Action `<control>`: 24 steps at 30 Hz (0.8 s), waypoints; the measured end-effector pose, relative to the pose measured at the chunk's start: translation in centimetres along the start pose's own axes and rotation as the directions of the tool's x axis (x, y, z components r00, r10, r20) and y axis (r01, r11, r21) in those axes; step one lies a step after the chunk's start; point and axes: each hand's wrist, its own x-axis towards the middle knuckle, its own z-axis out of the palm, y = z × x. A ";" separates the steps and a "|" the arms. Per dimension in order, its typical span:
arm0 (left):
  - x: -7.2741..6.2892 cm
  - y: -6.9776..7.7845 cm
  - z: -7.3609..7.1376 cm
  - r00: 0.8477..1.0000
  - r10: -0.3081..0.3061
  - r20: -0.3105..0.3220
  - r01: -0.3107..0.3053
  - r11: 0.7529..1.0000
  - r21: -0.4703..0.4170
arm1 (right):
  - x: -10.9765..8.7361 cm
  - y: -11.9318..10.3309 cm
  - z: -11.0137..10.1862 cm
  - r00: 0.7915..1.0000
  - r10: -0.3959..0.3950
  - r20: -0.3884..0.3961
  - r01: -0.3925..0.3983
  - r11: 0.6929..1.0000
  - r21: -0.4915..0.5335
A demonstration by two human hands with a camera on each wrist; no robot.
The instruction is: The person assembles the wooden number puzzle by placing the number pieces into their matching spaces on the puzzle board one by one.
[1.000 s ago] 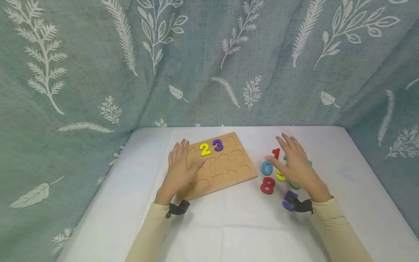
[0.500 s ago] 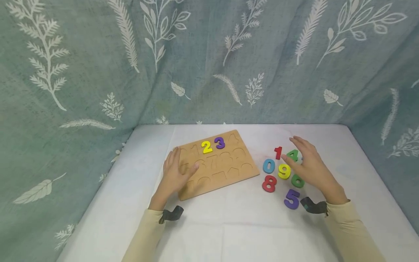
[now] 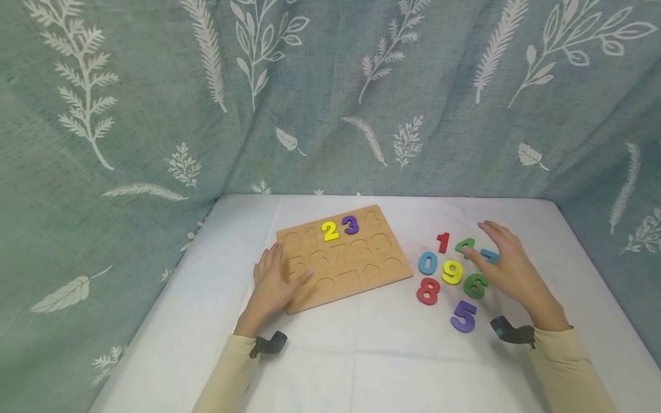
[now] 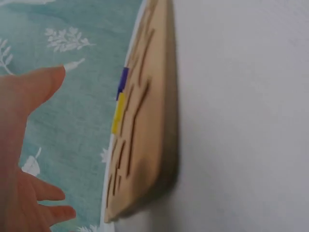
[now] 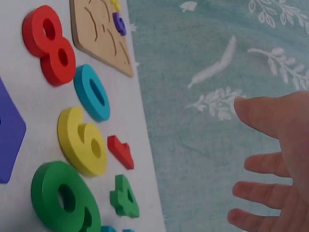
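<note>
My left hand [image 3: 272, 288] hovers over the left edge of a wooden number puzzle board [image 3: 356, 274], fingers relaxed and holding nothing. In the board's top row lie a yellow number 2 [image 3: 330, 231] and a purple number 3 [image 3: 350, 225]. Above the loose number pieces at the right is my right hand [image 3: 516, 272], its fingers spread with nothing in them. Nearest to it are a green 4 [image 3: 466, 245], a green 6 [image 3: 475, 285] and a blue piece [image 3: 489, 256], probably the 7, partly behind the hand.
Left of these lie a red 1 [image 3: 443, 242], a blue 0 [image 3: 428, 263], a yellow 9 [image 3: 452, 272] and a red 8 [image 3: 428, 291]. A purple 5 [image 3: 464, 316] lies closest to the front. A leaf-patterned curtain [image 3: 330, 115] hangs behind the white-covered table [image 3: 361, 367].
My right hand has moved right, off the number pieces, uncovering the 4, 9, 6 and 5. My left hand has drawn back toward the board's left edge. The pieces stay in place.
</note>
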 end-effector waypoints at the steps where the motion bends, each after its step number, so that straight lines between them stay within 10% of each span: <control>1: -0.1 -0.1 0.0 1.000 -0.005 0.004 0.005 1.000 0.010 | -0.1 0.1 0.0 1.000 0.002 -0.003 -0.002 1.000 -0.002; 24: -1.2 -1.8 1.1 0.984 -0.109 0.142 0.090 0.987 0.135 | 0.1 4.2 -0.2 0.997 0.046 -0.061 -0.045 0.999 0.018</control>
